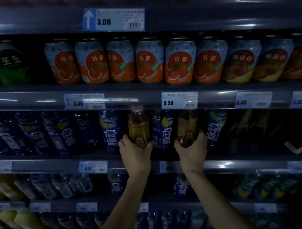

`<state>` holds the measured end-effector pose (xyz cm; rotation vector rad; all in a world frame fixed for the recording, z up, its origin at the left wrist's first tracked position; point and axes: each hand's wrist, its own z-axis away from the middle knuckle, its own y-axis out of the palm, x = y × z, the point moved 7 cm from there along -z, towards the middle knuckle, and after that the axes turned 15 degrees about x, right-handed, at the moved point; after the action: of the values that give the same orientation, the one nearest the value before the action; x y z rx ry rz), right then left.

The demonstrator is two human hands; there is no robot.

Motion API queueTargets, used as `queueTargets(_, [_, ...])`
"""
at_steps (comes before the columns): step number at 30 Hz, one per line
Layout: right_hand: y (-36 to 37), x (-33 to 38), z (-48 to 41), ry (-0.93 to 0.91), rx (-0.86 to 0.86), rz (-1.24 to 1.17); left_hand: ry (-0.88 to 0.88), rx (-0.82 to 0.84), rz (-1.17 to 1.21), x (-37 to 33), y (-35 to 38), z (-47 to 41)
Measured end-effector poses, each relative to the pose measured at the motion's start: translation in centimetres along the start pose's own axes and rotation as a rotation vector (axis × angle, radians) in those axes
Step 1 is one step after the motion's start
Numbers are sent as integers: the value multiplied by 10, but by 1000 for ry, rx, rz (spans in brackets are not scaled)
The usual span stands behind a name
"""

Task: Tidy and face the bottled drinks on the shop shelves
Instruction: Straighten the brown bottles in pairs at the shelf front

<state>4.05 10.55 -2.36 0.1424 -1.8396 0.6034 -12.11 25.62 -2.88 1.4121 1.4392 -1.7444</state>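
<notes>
Amber-brown liquid fills the two bottles that the person holds up, one in each hand. The left bottle and the right bottle both stand nearly upright, long axis vertical with a small lean, caps toward the price rail above and bases down in the palms. They are at the front edge of the shelf with the blue bottles: one blue bottle shows between the two amber ones, one just left of the left bottle and one just right of the right bottle, and more of them continue to the left, too blurred for an exact count. The left hand is closed around the lower part of its bottle, thumb on the left side and fingers wrapped from below. The right hand grips the base of its bottle in the same way, fingers curled around it. On the shelf above I count six orange cans in a row, then peach-coloured cans to the right, at least three. Four price tags with readable numbers are visible: 3.00, 3.30, 3.30 and 3.30.
</notes>
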Motion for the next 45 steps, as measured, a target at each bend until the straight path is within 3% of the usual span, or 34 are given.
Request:
queueTargets(8, [-7,0,14,-34,-28,20,113,-55,163,5,-11,13])
queueTargets(14, [-10,1,28,-109,-31,-32,197,-73,158,3,-22,23])
queueTargets(25, [-31,16,52,-216,-39,-44,278,27,145,-22,-20,59])
queueTargets(45, [-192,-34,53,-181,-217,-6,321,255,66,-90,121,133])
